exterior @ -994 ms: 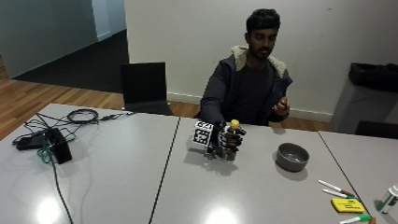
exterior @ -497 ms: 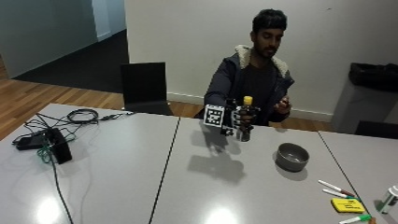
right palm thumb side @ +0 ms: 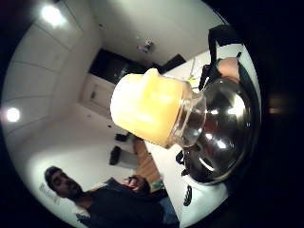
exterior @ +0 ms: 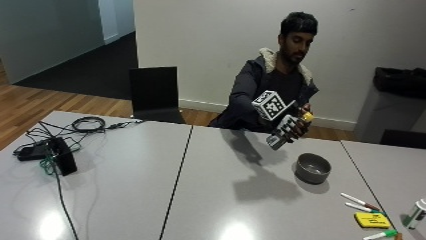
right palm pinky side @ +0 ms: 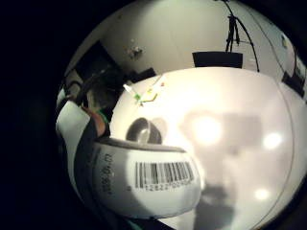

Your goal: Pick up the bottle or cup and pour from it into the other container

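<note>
In the outside view my gloved right hand (exterior: 288, 130) grips a dark bottle (exterior: 278, 140) with a yellow cap (exterior: 307, 117). The bottle hangs tilted in the air, above and a little left of a grey metal bowl (exterior: 313, 168) that stands on the table (exterior: 226, 200). The cap end points up and to the right. In the little finger side palm view the bottle's white barcode label (right palm pinky side: 163, 175) fills the near field, and the bowl (right palm pinky side: 143, 132) lies beyond it on the table. The thumb side palm view shows the yellow cap (right palm thumb side: 149, 107) on the bottle's shiny shoulder (right palm thumb side: 221, 137).
Markers (exterior: 359, 202) and a yellow block (exterior: 371, 220) lie at the table's right front, with a small white container (exterior: 417, 212) at the edge. Black cables and a box (exterior: 58, 155) sit at the left. A black chair (exterior: 156, 94) stands behind the table.
My hand has lifted the bottle off the table, carried it right toward the bowl and tipped it from upright to a slant.
</note>
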A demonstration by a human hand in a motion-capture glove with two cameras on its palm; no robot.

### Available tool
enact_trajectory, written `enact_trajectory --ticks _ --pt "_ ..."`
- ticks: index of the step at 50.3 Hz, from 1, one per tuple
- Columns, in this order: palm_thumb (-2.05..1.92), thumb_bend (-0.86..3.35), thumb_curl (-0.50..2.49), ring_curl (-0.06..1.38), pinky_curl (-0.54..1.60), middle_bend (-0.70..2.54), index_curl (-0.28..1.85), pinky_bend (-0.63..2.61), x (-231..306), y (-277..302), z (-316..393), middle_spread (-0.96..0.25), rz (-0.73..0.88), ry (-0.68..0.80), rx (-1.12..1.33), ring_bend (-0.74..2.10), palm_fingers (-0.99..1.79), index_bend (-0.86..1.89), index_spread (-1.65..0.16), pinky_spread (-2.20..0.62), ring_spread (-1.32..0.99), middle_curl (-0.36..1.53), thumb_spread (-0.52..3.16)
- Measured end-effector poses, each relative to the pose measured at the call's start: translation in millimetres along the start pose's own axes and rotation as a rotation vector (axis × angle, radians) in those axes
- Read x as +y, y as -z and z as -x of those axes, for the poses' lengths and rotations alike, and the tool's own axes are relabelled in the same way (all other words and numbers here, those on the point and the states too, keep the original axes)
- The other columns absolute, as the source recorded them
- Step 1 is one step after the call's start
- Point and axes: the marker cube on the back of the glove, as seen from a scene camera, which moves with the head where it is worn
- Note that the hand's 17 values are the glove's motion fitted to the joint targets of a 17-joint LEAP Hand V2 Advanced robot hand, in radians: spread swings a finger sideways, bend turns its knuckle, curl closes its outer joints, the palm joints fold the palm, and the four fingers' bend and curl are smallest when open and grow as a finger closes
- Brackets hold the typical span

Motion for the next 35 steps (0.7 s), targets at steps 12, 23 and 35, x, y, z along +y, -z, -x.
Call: enact_trajectory --ticks 12,23,35 --pt "0.96 -0.04 0.59 0.44 0.38 0.59 0.39 0.45 6 -54 11 -0.21 0.345 0.251 0.475 0.71 1.33 0.16 -0.30 -0.23 -0.21 0.47 0.50" --pt "0.97 -0.04 0.60 0.44 0.38 0.57 0.40 0.45 -3 -86 18 -0.22 0.361 0.425 0.917 0.70 1.33 0.17 -0.30 -0.22 -0.20 0.47 0.49" --pt "1.00 -0.03 0.60 0.43 0.37 0.55 0.41 0.43 17 -113 31 -0.24 0.345 0.616 1.264 0.66 1.31 0.17 -0.31 -0.22 -0.22 0.46 0.46"
